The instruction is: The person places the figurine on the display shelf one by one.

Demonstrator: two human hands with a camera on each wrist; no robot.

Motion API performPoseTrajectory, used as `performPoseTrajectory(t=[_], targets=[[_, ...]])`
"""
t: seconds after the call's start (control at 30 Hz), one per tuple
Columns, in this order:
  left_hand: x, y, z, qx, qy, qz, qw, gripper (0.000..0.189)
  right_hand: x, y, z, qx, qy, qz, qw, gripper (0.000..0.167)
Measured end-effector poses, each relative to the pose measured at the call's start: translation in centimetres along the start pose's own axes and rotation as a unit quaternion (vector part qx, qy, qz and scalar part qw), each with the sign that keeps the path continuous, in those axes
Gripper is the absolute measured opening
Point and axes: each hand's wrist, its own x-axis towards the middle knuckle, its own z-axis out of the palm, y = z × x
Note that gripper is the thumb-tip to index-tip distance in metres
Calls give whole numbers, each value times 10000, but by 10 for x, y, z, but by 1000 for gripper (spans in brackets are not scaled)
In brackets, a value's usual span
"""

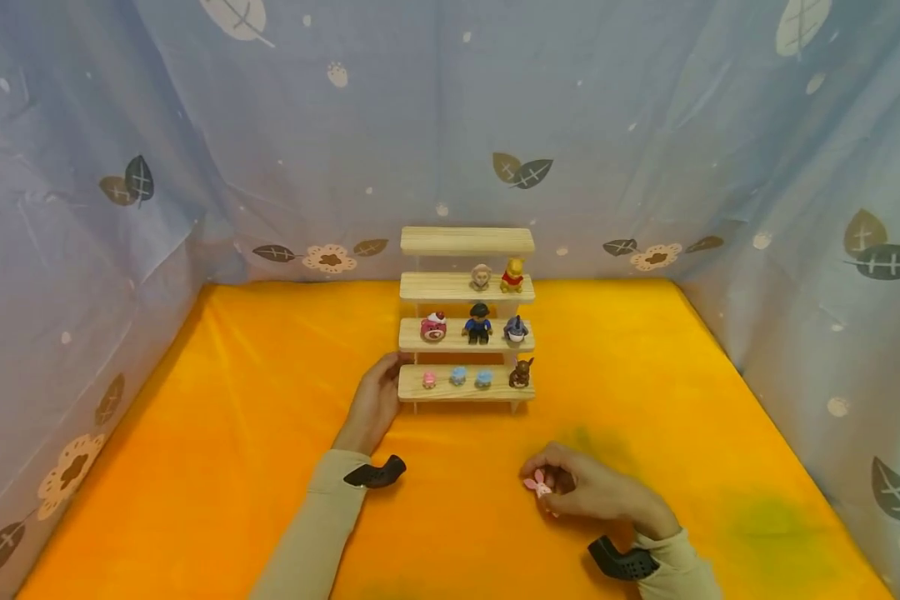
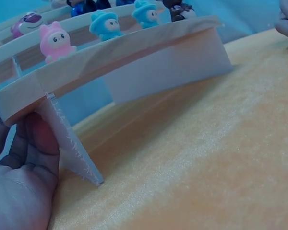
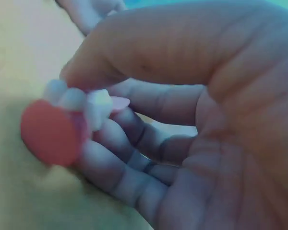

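Observation:
My left hand [image 1: 375, 404] grips the left end of the low step of a wooden tiered display shelf [image 1: 467, 242]; in the left wrist view its fingers [image 2: 41, 143] curl at the side panel under the plank. Over the cloth, in front of the shelf and to its right, my right hand [image 1: 603, 492] pinches a small pink rabbit figurine [image 1: 541, 485] between thumb and fingers. The rabbit's round red base [image 3: 53, 134] faces the right wrist camera. Nearest my left hand on the low step stands a pink figurine [image 2: 56, 43], then two blue figurines [image 1: 458, 376] and a brown figurine [image 1: 521, 373].
Higher steps carry a pink bear head [image 1: 433, 327], a dark-capped figure [image 1: 478, 325], a grey-purple figurine [image 1: 516, 330], a lion-like figurine [image 1: 481, 277] and a yellow bear in red [image 1: 513, 277]. Orange cloth [image 1: 270, 500] covers the table, with patterned curtains [image 1: 420, 125] around it.

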Motion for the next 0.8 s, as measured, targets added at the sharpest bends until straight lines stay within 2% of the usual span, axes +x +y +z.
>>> performPoseTrajectory(t=[0.17,0.3,0.43,0.57,0.7,0.8], targets=[[-3,5,-4,143,83,-122,9998,27,2,6,-1,403,-33,-49,9992,35],[-5,5,-3,159,65,-136,9998,26,5,10,-1,651,-7,-92,9978,25],[-4,0,-1,37,79,-115,9999,24,6,10,0,484,245,-38,9985,23],[-3,-2,-1,12,137,-95,9999,24,6,7,3,-73,321,-229,9992,33],[-2,0,0,-85,113,-101,9998,24,7,-6,4,-680,-28,-225,9974,37],[-2,1,1,-170,84,-147,9997,24,9,-17,5,-812,-389,3,9959,34]])
